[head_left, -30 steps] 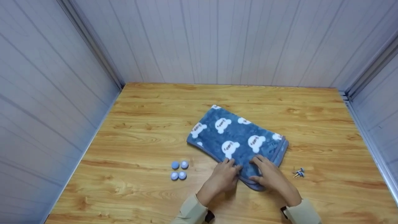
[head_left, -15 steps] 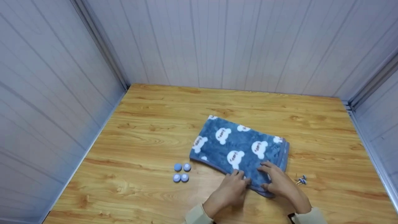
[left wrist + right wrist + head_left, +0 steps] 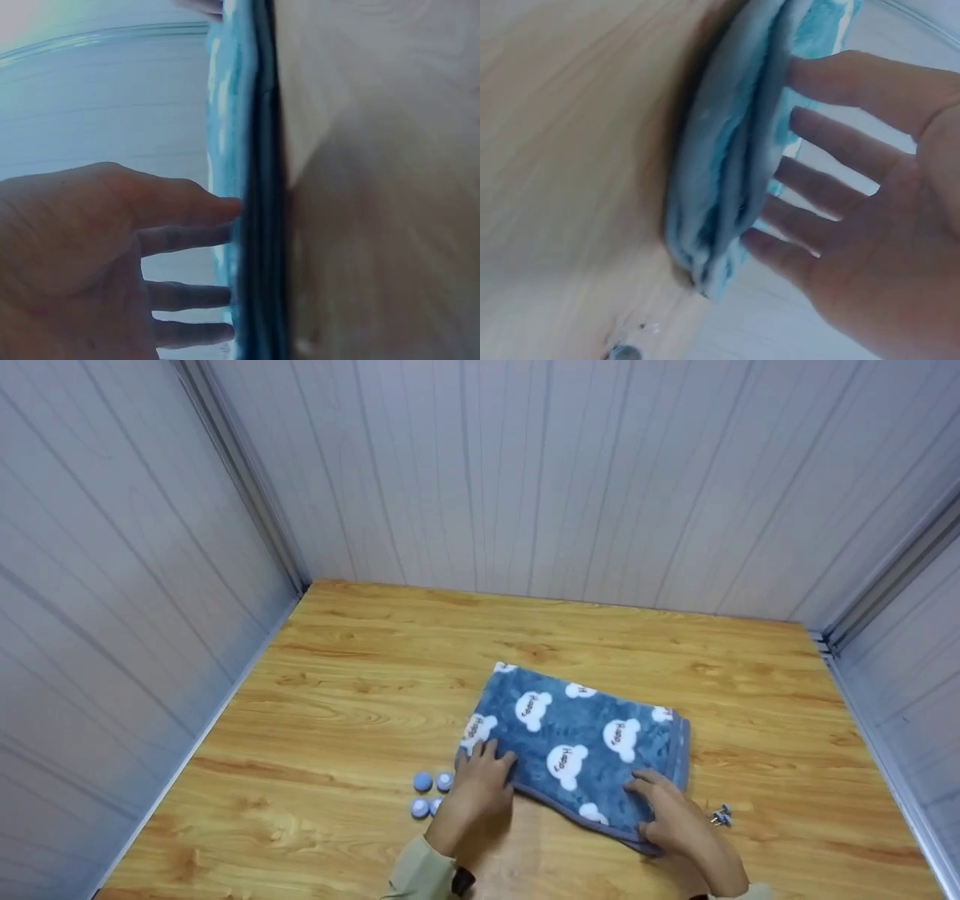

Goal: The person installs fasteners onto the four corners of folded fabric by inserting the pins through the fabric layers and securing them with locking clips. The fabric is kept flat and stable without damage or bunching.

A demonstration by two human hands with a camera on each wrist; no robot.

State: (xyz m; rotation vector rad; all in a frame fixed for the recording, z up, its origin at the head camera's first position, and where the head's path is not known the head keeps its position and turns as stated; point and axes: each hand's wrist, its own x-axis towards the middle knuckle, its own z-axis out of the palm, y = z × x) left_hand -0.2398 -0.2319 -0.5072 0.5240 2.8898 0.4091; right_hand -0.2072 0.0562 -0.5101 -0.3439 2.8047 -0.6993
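Note:
A folded blue fleece blanket (image 3: 570, 727) with white bear heads marked "Happy" lies flat on the wooden table, slightly askew. At its near left corner, the fingertips of my left hand (image 3: 476, 791) rest on the top. In the left wrist view the thumb (image 3: 202, 204) and spread fingers touch the upper face above the stacked folds. My right hand (image 3: 675, 817) touches the blanket's near right corner. Its straight, spread fingers (image 3: 847, 146) press the top layer in the right wrist view, where the rounded folded edge shows several layers. Neither hand grips the cloth.
Several small round light-blue caps (image 3: 422, 781) sit left of the blanket, partly hidden by my left hand. A few small screw-like pieces with blue heads (image 3: 721, 815) lie just right of my right hand. Pale panel walls (image 3: 495, 472) enclose the table's back and sides.
My left hand has slid left along the blanket's near edge to its left corner. The right hand stays at the right corner. The head view has shifted.

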